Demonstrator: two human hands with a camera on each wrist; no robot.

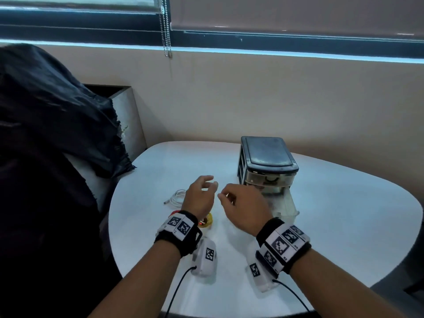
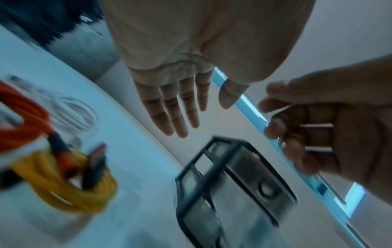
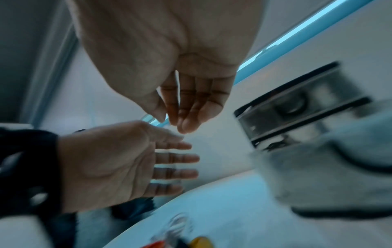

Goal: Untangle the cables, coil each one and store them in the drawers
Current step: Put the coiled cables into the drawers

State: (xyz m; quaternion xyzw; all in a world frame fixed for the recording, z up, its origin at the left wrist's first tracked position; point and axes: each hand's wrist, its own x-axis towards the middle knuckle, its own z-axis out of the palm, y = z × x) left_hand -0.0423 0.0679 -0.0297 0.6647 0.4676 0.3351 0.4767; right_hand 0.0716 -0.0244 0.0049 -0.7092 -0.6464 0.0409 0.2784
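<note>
Both hands hover empty above the white table (image 1: 344, 226), in front of the drawer unit (image 1: 267, 161). My left hand (image 1: 205, 188) is open with straight fingers, plainly so in the left wrist view (image 2: 176, 114). My right hand (image 1: 229, 197) is just to its right, fingers loosely curled with nothing in them (image 3: 184, 107). A coiled white cable (image 1: 176, 197) lies left of the left hand. A yellow cable (image 1: 208, 220) and an orange cable (image 2: 23, 115) lie bundled together under the left wrist. The clear lower drawer (image 1: 285, 205) is pulled out.
A dark cloth (image 1: 46, 134) covers a seat at the table's left edge. The wall and window sill run behind the drawer unit. Bare tabletop stretches to the right of the open drawer.
</note>
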